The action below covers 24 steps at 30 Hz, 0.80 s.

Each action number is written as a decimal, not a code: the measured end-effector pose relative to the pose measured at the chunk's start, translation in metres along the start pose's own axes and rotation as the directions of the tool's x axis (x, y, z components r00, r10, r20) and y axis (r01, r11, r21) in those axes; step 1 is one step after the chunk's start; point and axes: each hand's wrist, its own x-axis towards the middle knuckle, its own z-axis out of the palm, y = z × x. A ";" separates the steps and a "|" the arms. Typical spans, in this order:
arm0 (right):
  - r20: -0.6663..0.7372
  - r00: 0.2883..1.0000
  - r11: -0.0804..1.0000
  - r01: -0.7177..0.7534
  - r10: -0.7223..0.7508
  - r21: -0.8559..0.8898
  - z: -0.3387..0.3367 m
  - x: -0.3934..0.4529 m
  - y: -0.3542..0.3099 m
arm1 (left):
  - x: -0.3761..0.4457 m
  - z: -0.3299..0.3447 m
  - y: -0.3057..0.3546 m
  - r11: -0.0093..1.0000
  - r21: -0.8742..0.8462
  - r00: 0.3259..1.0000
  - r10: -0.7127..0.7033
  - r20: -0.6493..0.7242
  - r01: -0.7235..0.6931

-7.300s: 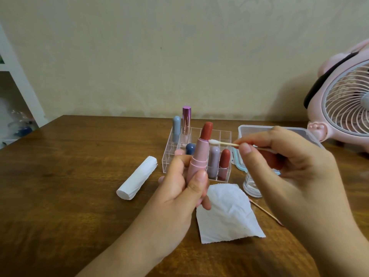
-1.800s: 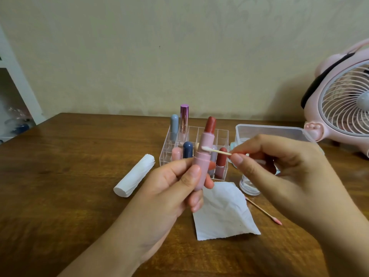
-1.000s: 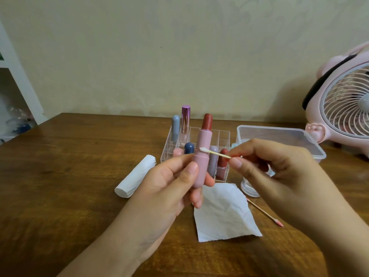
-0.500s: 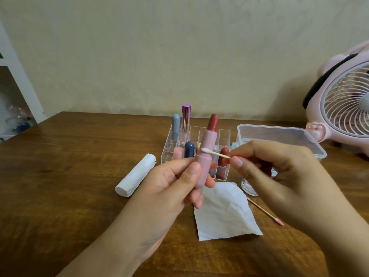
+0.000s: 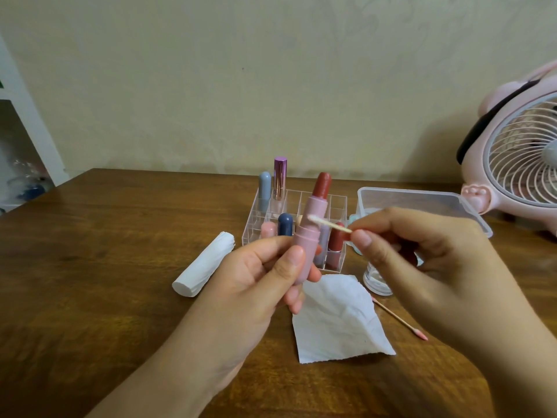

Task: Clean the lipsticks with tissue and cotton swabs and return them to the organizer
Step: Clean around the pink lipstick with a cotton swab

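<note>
a dark brown wooden table [image 5: 90,267] carries everything. taking its middle as the clock's centre, a clear organizer [image 5: 337,206] stands at about twelve o'clock. a white tissue roll [image 5: 205,267] lies tilted toward ten. a flat tissue sheet [image 5: 337,321] lies near four, a pink-tipped cotton swab [image 5: 401,318] just beside it. a clear lidded box [image 5: 422,200] sits toward two and a pink fan [image 5: 518,164] farther right.

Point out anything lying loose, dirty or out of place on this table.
One used cotton swab lies loose on the wooden table right of the tissue sheet, its tip stained pink. The tissue sheet is crumpled. Nothing looks spilled or broken.
</note>
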 end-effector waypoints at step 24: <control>0.073 0.996 0.995 -0.051 0.057 -0.085 0.006 0.001 0.007 | -0.001 0.005 0.005 0.994 -0.089 0.998 -0.061 -0.028 0.058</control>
